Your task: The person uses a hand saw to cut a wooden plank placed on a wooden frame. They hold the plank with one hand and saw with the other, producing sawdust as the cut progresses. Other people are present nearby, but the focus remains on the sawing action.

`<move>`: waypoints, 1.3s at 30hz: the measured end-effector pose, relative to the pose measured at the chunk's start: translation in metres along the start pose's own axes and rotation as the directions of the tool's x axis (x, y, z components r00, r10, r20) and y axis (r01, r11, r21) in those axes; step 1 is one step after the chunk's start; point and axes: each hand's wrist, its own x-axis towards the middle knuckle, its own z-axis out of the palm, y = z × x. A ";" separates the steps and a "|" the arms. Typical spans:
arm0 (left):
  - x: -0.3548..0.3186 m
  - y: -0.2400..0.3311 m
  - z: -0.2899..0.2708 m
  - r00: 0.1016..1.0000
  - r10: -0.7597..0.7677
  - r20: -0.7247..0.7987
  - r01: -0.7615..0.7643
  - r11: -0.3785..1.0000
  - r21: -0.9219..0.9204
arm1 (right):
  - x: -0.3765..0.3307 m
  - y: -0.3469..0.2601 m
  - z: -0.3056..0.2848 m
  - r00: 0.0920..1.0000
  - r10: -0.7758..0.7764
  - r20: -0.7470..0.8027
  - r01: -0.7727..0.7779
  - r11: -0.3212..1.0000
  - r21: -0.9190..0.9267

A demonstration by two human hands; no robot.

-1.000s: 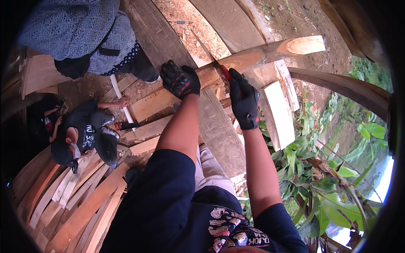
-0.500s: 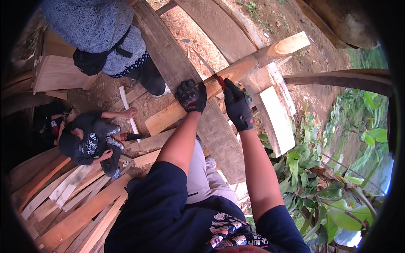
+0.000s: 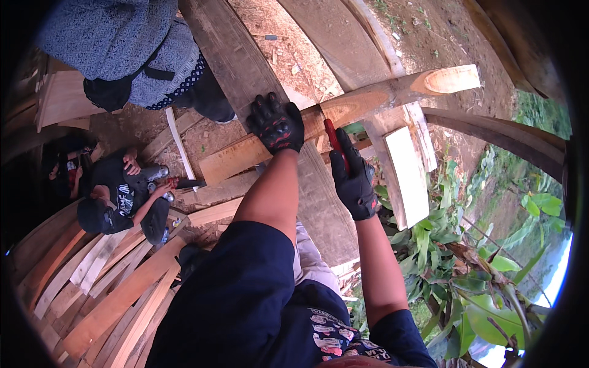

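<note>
A long wooden plank (image 3: pixel 368 99) lies crosswise on a dark, weathered board (image 3: pixel 230 52). My left hand (image 3: pixel 276 127), in a black glove, lies over the plank with its fingers stretched across it and the thumb apart. Just right of it, my gloved right hand (image 3: pixel 354 184) is closed around the red handle of a handsaw (image 3: pixel 335 142). The saw's thin blade meets the plank at a dark line beyond the handle; most of the blade is hard to make out.
At the upper left stands a person in a patterned blue top (image 3: pixel 110 43). Another person in black (image 3: pixel 119 199) sits at the left, near a pile of loose boards (image 3: pixel 123 306). A pale offcut (image 3: pixel 405 175) rests right of my hand, above leafy plants (image 3: pixel 429 251).
My right hand has drawn the saw back toward me, so more of the red handle shows. My left-hand fingers have spread out. The seated person's hand has left the pale strip.
</note>
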 end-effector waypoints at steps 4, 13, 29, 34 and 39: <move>-0.001 0.003 -0.007 0.999 0.013 0.050 -0.014 1.000 0.018 | -0.002 -0.010 -0.002 0.998 0.007 -0.067 -0.006 1.000 0.010; -0.005 -0.002 0.001 0.997 0.077 -0.020 -0.079 0.992 -0.103 | 0.024 -0.022 -0.007 0.988 0.105 -0.110 -0.098 0.993 0.064; -0.014 0.018 -0.011 0.986 0.165 -0.032 -0.168 0.981 -0.099 | 0.035 -0.008 -0.020 0.996 0.040 -0.085 -0.039 0.999 0.011; -0.022 0.015 -0.009 0.985 0.162 -0.062 -0.166 0.984 -0.063 | 0.043 -0.013 -0.042 0.994 0.106 0.008 -0.106 0.993 0.043; -0.019 0.014 -0.010 0.971 0.214 -0.106 -0.220 0.974 -0.048 | 0.037 -0.019 -0.037 0.992 0.122 0.003 -0.122 0.989 0.089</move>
